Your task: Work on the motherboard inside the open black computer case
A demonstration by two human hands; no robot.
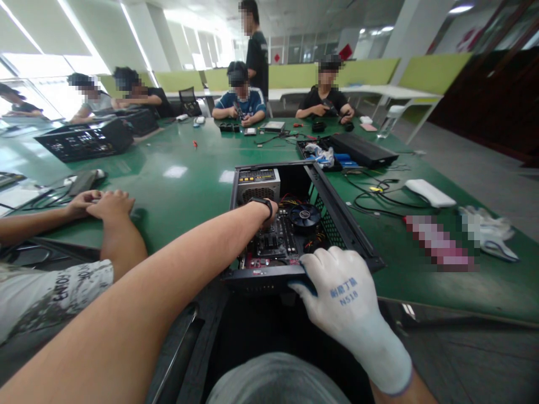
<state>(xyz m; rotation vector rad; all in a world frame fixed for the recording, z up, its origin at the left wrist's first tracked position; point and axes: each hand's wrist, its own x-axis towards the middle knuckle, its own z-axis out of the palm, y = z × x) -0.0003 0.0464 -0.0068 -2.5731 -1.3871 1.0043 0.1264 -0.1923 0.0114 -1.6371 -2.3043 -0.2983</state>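
An open black computer case (pixel 343 224) lies flat on the green table (pixel 185 185) in front of me. Inside it are a grey power supply (pixel 256 185), a round blue-black cooler fan (pixel 304 216) and a motherboard (pixel 273 244). My bare left arm reaches into the case. My left hand (pixel 270 211), with a black band on the wrist, dips down beside the power supply and its fingers are hidden. My right hand (pixel 337 286) wears a white glove and its fingers curl over the case's near rim.
A seated person's clasped hands (pixel 105 203) rest on the table edge at my left. Other open cases (pixel 86 139) (pixel 357 148) lie further off. Black cables (pixel 374 196), a white block (pixel 429 192) and white gloves (pixel 488 230) lie at right. Several people work at the far end.
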